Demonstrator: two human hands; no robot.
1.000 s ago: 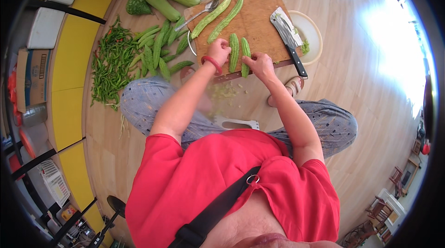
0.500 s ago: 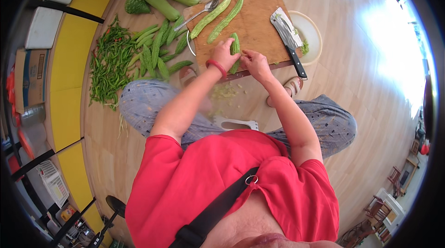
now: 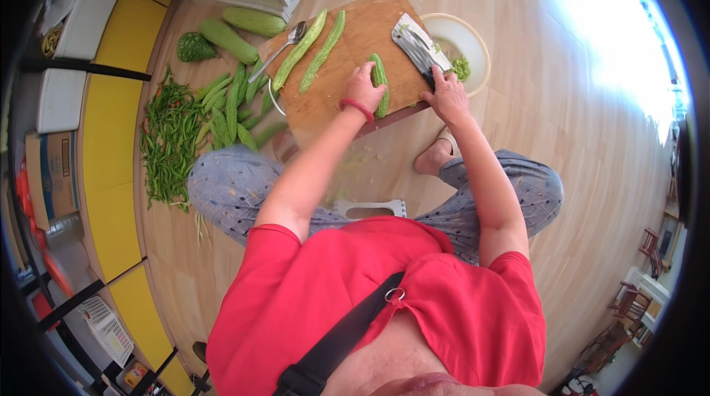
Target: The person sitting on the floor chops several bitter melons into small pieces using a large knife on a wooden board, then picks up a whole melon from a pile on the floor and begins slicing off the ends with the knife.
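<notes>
My left hand (image 3: 362, 88), with a red bangle at its wrist, is closed around a short bumpy green bitter melon (image 3: 379, 74) at the near edge of the wooden cutting board (image 3: 362, 34). On the board's right side lies a wide-bladed kitchen knife (image 3: 411, 39), with green scraps on its blade. My right hand (image 3: 448, 100) covers the knife's black handle, fingers bent over it. Two long pale-green bitter melon pieces (image 3: 299, 48) (image 3: 323, 52) rest on the left of the board beside a metal spoon (image 3: 277, 51).
Right of the board stands a pale bowl (image 3: 479, 48) with green scraps. On the floor to the left are whole bitter melons (image 3: 235, 100), a heap of green chillies (image 3: 170, 137) and larger gourds (image 3: 229, 41). Yellow cabinets (image 3: 111, 196) line the left. A white stool (image 3: 370, 209) is beneath me.
My right hand has left the bitter melon and moved right onto the knife handle. My left hand stays on the bitter melon. The whole view has shifted and turned slightly.
</notes>
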